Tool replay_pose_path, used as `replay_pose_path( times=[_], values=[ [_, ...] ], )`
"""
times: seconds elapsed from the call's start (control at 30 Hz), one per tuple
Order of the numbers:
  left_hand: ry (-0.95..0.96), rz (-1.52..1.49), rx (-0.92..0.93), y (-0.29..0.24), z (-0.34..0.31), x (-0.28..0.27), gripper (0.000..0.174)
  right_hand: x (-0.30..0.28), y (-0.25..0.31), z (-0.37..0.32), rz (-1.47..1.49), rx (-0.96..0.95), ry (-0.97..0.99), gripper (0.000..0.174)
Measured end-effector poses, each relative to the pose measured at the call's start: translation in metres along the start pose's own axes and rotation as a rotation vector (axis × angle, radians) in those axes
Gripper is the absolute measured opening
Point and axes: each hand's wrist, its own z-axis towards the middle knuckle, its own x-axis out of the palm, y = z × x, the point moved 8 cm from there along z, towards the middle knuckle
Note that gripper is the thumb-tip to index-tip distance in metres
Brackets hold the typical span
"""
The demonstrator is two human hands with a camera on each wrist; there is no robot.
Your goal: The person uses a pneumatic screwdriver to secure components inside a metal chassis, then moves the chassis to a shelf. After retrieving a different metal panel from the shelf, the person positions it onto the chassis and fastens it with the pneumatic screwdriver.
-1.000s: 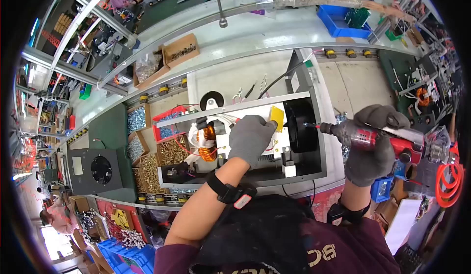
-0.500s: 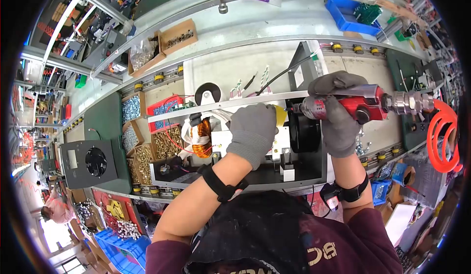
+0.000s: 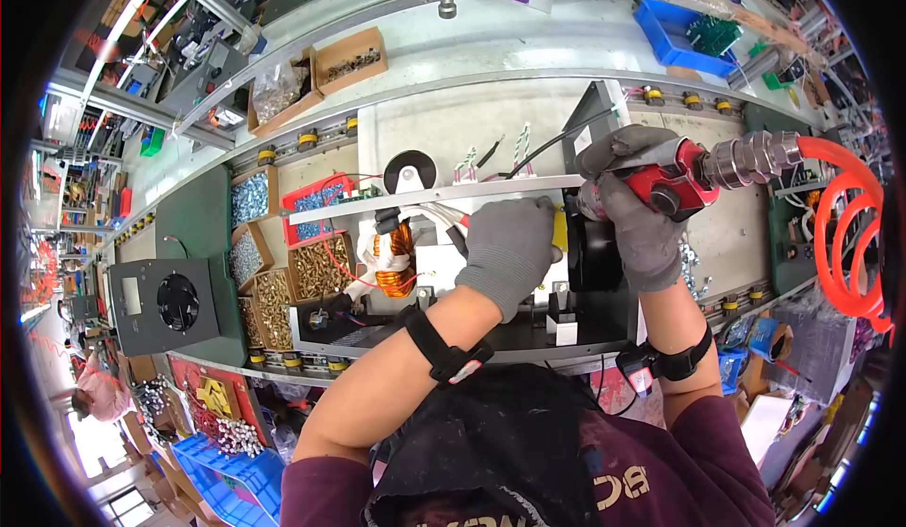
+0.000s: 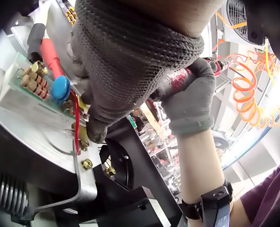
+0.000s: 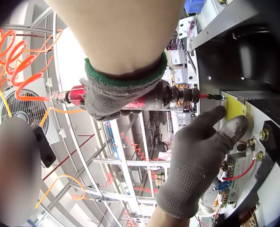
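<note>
My gloved left hand (image 3: 510,249) reaches into a black metal case (image 3: 615,319). Its thumb and forefinger hold a small yellow plate (image 5: 234,109) at the white assembly inside the case. My gloved right hand (image 3: 646,234) grips a red air screwdriver (image 5: 147,101), lying level. The screwdriver's bit (image 5: 204,96) points at the yellow plate's edge, with a small screw (image 5: 221,98) at its tip. Left of my left hand sits a copper coil (image 3: 396,253). Brass bolts (image 4: 86,164) and a red wire (image 4: 76,118) show close under that hand in the left wrist view.
A coiled red air hose (image 3: 830,282) trails from the screwdriver at the right. Boxes of brass screws (image 3: 274,301) and a red bin (image 3: 307,230) stand left of the case. A black fan panel (image 3: 165,305) lies farther left. A metal bar (image 3: 434,198) crosses over the case.
My right hand has brought the screwdriver left, from beside the case to the yellow plate. My left hand stays at the plate, its wrist slightly turned.
</note>
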Motion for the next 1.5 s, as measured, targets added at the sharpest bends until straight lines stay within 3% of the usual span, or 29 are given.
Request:
replay_pose_path(
  times=[0.43,0.57,0.63,0.67,0.7,0.73,0.8,0.9,0.97,1.13,1.23,1.27,1.3,1.33,1.37,1.43,1.5],
  values=[
    [-0.018,0.003,-0.008,0.004,-0.002,0.002,0.052,0.004,-0.010,-0.001,-0.005,0.073,-0.013,0.030],
    [-0.046,-0.024,0.010,0.005,-0.003,0.001,0.049,0.007,-0.009,-0.003,-0.154,0.077,0.018,0.028],
    [-0.061,-0.025,0.010,0.006,-0.005,0.001,0.048,0.013,0.005,-0.007,-0.297,-0.151,0.108,0.030],
    [-0.069,-0.032,0.008,0.007,-0.006,0.001,0.048,0.019,0.003,-0.004,-0.200,-0.155,0.245,0.028],
    [-0.080,-0.039,0.005,0.008,-0.006,0.000,0.048,0.020,0.001,-0.005,-0.119,-0.107,0.245,0.025],
    [-0.081,-0.041,0.001,0.008,-0.004,0.002,0.048,0.017,0.000,-0.007,-0.310,-0.117,0.183,0.024],
    [-0.095,-0.037,0.016,0.007,-0.002,0.005,0.048,0.010,-0.005,-0.009,-0.383,-0.042,0.010,0.023],
    [-0.080,-0.033,0.019,0.006,-0.001,0.007,0.047,0.016,0.003,0.000,-0.605,-0.092,-0.022,0.022],
    [-0.076,-0.039,0.014,0.007,-0.003,0.004,0.047,0.013,-0.012,0.000,-0.070,0.110,-0.062,0.022],
    [-0.099,-0.032,0.019,0.008,-0.006,-0.004,0.046,0.008,-0.001,-0.008,-0.025,0.104,-0.054,0.025],
    [-0.156,-0.026,-0.002,0.022,-0.019,-0.012,0.038,0.006,0.046,-0.022,0.036,-0.153,-0.045,0.030],
    [-0.272,-0.366,0.015,0.037,-0.025,-0.016,0.032,0.001,0.050,-0.023,0.032,-0.158,-0.054,0.030],
    [-0.384,-0.710,0.031,0.048,-0.032,-0.028,0.026,0.000,0.063,-0.024,0.057,-0.279,-0.010,0.033],
    [-0.093,-1.444,-0.126,0.052,-0.028,-0.008,0.025,0.001,0.075,-0.029,0.081,-0.394,0.036,0.036],
    [-0.024,-1.729,-0.191,0.051,-0.028,0.001,0.026,0.004,0.080,-0.032,0.076,-0.395,0.031,0.036],
    [0.093,-1.979,-0.325,0.043,-0.032,0.017,0.026,0.008,0.087,-0.036,0.119,-0.367,-0.100,0.038],
    [0.156,-2.036,-0.320,0.036,-0.036,0.024,0.024,0.011,0.089,-0.035,0.109,-0.392,-0.083,0.038]
  ],
)
